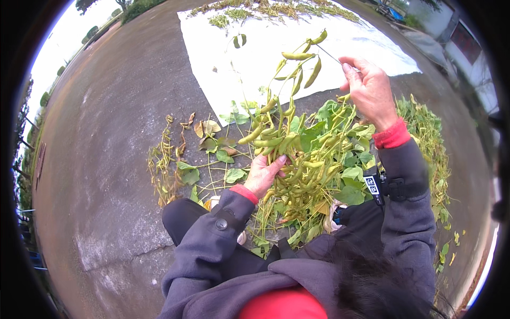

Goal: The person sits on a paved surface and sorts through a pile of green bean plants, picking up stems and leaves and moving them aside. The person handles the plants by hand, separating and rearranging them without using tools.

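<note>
My left hand (263, 175) grips the lower part of a soybean plant (275, 137), which stands tilted upward and bears plump yellow-green pods. Fingers and thumb close around the stalk, partly hidden by pods. Higher up and to the right, my right hand (368, 89) pinches a thin leaf stalk (330, 54) between thumb and fingertips. That stalk runs towards the pods at the top of the plant. Below both hands, between my knees, lies a heap of soybean plants (310, 179) with pods and broad green leaves.
A white sheet (207, 67) covers the ground ahead, with pod-bearing plants (279, 8) along its far side. On the concrete lie loose leaves (235, 175) and a dry yellowed bundle (162, 159) at left. Another pile of plants (436, 159) stretches along my right side.
</note>
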The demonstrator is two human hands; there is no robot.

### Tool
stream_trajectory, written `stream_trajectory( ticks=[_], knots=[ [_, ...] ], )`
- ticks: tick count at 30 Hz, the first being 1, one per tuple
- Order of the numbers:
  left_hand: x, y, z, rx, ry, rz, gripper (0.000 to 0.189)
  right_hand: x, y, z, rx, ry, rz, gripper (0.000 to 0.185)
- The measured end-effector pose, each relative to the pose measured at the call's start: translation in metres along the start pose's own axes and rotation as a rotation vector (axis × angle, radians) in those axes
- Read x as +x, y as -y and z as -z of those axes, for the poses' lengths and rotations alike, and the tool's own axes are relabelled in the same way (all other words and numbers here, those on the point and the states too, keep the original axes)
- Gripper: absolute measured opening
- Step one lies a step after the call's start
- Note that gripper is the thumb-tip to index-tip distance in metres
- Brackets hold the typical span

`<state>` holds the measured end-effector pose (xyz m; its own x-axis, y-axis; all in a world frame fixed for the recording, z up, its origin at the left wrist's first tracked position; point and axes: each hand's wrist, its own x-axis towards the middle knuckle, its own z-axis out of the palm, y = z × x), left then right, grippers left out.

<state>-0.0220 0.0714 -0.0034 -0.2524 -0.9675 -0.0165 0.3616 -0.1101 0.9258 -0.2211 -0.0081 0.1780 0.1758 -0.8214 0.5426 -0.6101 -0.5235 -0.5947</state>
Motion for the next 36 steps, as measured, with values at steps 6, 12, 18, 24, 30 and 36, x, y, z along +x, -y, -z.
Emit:
stream_trajectory(
  ticks=[6, 12, 18, 24, 30, 36],
  knots=[
    [-0.009, -0.003, -0.007, 0.013, 0.096, 0.009, 0.025, 0.039, -0.012, -0.006, 0.11, 0.141, -0.305, 0.029],
    [-0.017, -0.01, -0.014, 0.022, 0.157, 0.031, 0.025, 0.041, -0.003, -0.01, -0.19, -0.088, 0.189, 0.024],
    [-0.02, -0.008, -0.018, 0.014, 0.206, 0.021, 0.026, 0.042, 0.01, -0.002, -0.182, -0.096, 0.276, 0.019],
    [-0.019, -0.005, -0.012, -0.016, 0.173, -0.043, 0.031, 0.043, 0.013, 0.012, -0.605, -0.087, 0.545, 0.019],
    [-0.02, -0.012, -0.011, 0.101, 0.157, 0.041, 0.029, 0.05, -0.002, 0.017, -0.791, -0.019, 0.59, 0.021],
    [-0.013, -0.008, 0.0, 0.03, 0.1, 0.037, 0.026, 0.049, -0.001, 0.029, -0.071, 0.205, 0.051, 0.016]
  ],
)
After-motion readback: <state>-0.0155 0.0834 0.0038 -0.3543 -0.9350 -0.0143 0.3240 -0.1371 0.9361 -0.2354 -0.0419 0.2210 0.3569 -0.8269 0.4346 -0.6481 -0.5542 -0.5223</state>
